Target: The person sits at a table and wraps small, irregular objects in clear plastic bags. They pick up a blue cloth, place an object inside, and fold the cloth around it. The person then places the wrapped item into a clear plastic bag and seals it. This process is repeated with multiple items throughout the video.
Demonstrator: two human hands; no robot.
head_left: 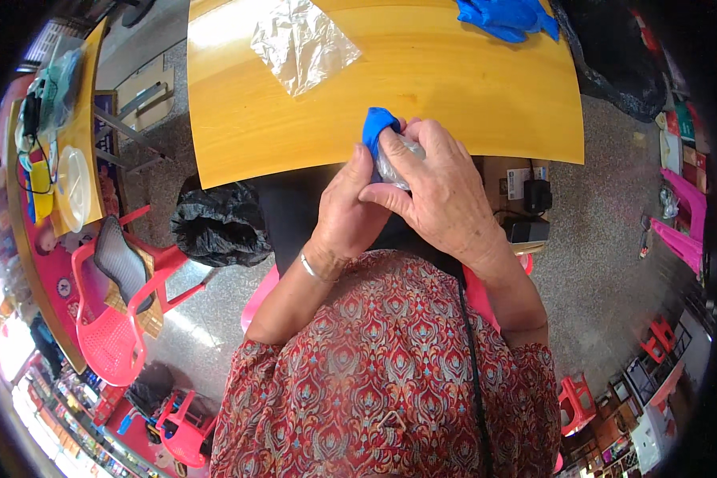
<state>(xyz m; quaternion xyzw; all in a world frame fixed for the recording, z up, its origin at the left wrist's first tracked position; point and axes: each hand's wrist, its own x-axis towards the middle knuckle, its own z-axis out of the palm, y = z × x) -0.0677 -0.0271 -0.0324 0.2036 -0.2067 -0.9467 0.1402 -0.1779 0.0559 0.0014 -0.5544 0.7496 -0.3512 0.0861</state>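
My left hand (344, 209) and my right hand (442, 191) are pressed together just in front of the near edge of a yellow wooden table (470, 88). Between them they grip a blue glove (377, 125) and a crumpled clear plastic wrap (396, 162). The blue glove sticks up above my left fingers, and my right fingers curl over the plastic. A silver bracelet sits on my left wrist. A flat sheet of clear plastic film (301, 42) lies on the table farther back. More blue gloves (508, 16) lie at the table's far edge.
A black plastic bag (215, 227) sits on the floor to my left, near red plastic chairs (123, 319). Another table (72, 159) at far left carries a white plate and clutter. A black bag (613, 56) lies at right, with pink bags (681, 219) beyond it.
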